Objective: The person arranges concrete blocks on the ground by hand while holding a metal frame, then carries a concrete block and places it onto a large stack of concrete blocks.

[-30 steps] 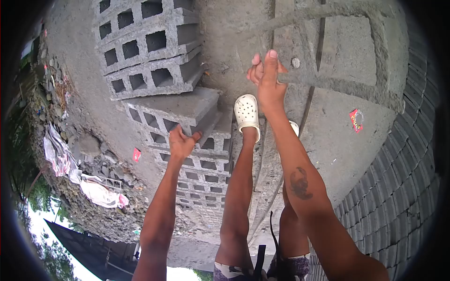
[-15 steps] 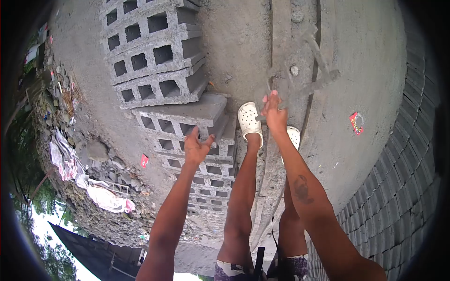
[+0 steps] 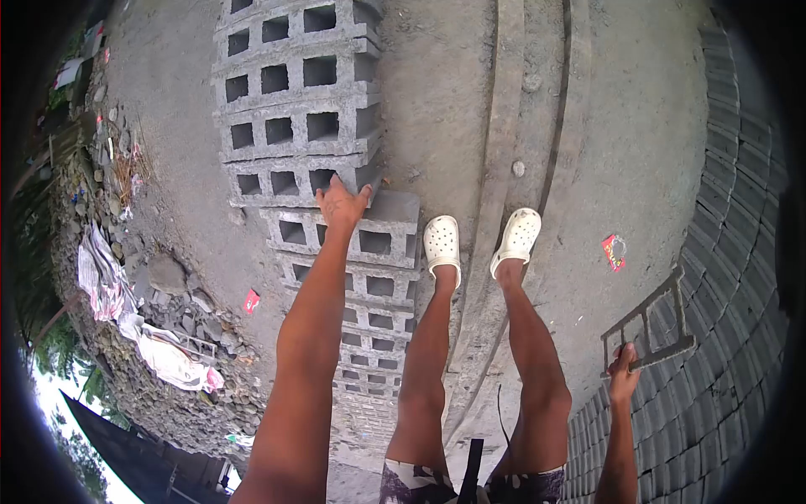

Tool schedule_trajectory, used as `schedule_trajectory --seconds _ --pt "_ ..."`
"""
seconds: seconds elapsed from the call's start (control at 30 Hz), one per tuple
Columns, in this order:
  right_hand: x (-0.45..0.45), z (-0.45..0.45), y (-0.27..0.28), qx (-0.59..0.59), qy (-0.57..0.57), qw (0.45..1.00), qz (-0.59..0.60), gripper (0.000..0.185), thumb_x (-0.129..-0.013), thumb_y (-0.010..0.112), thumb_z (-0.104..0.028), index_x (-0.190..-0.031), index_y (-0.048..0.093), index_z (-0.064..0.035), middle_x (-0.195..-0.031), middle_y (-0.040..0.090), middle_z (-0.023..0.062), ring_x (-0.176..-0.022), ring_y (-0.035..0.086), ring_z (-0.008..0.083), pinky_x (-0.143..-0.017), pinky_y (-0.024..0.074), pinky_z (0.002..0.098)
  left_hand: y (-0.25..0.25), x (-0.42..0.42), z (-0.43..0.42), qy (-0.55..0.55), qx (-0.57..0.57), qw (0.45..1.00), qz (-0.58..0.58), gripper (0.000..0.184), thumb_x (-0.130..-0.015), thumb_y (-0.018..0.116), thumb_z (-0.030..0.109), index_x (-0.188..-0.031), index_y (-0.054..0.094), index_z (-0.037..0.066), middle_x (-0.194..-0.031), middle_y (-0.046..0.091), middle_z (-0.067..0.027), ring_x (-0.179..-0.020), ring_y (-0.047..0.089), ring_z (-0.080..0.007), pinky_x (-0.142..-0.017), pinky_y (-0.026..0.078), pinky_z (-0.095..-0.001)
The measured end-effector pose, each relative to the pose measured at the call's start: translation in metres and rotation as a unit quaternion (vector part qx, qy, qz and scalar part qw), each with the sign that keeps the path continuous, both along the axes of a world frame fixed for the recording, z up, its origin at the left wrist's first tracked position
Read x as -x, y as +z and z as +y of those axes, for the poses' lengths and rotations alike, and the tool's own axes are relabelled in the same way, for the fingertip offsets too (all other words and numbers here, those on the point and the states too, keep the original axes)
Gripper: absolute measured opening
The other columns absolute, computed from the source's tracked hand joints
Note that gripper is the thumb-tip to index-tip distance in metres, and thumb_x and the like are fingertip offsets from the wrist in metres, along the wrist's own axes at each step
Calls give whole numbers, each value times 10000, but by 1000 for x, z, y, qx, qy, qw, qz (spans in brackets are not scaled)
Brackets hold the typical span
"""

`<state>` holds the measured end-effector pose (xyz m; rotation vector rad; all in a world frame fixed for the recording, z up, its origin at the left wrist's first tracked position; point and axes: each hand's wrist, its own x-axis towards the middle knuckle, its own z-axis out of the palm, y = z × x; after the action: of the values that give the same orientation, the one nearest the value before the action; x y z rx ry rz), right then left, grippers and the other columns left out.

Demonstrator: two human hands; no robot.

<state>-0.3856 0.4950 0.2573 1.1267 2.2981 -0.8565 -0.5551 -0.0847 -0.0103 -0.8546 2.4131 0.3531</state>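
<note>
"From the head camera, where are the hands?"

"Well apart. The left hand (image 3: 340, 208) has its fingers at an opening of a hollow block (image 3: 304, 183), thumb near that block's end. I can't tell how firmly it grips."

"And the right hand (image 3: 623, 380)?"

"Clamped on one side of a gray frame (image 3: 663, 353), off to the right, over rows of gray slabs (image 3: 714, 361)."

"How far along do things look?"

"The blocks on the left already stand in a long row running from near to far, openings showing. The frame is in the hand, apart from them. I'd judge the stacking well advanced, but what is left can't be told."

"Anything between?"

"Two pale shoes (image 3: 442, 239) on the ground (image 3: 428, 101), and a red wrapper (image 3: 610, 254) near the frame."
</note>
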Motion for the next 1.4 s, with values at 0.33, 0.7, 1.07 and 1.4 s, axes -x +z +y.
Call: schedule_trajectory --seconds 0.33,0.7,1.07,1.4 --pt "51 -7 -28 17 27 998 -55 492 -1046 400 -445 -775 513 -49 -586 396 1 -529 393 94 -480 308 311 9 -23 -42 105 -99 989 38 442 -602 837 205 -919 668 -51 -941 715 -204 -914 690 -328 -831 532 -390" --pt "327 -234 -129 421 -89 816 386 471 -1050 426 -405 -843 554 -3 -559 293 -40 -502 305 78 -597 408 286 25 -35 -45 129 -227 962 80 418 -624 819 173 -929 660 -65 -873 714 -150 -774 655 -212 -751 518 -334" --pt "260 -401 -294 356 -38 931 72 500 -1018 466 -430 -823 605 9 -504 404 3 -454 431 126 -521 422 326 53 -24 -41 118 -223 965 71 420 -641 806 188 -921 648 -83 -873 710 -153 -779 647 -212 -763 513 -328" --pt "270 -407 -302 401 -62 898 168 447 -1021 458 -389 -890 587 18 -536 454 14 -440 414 122 -495 407 324 46 -27 -44 127 -236 961 63 407 -646 817 165 -931 644 -69 -911 712 -138 -805 653 -208 -778 513 -323"
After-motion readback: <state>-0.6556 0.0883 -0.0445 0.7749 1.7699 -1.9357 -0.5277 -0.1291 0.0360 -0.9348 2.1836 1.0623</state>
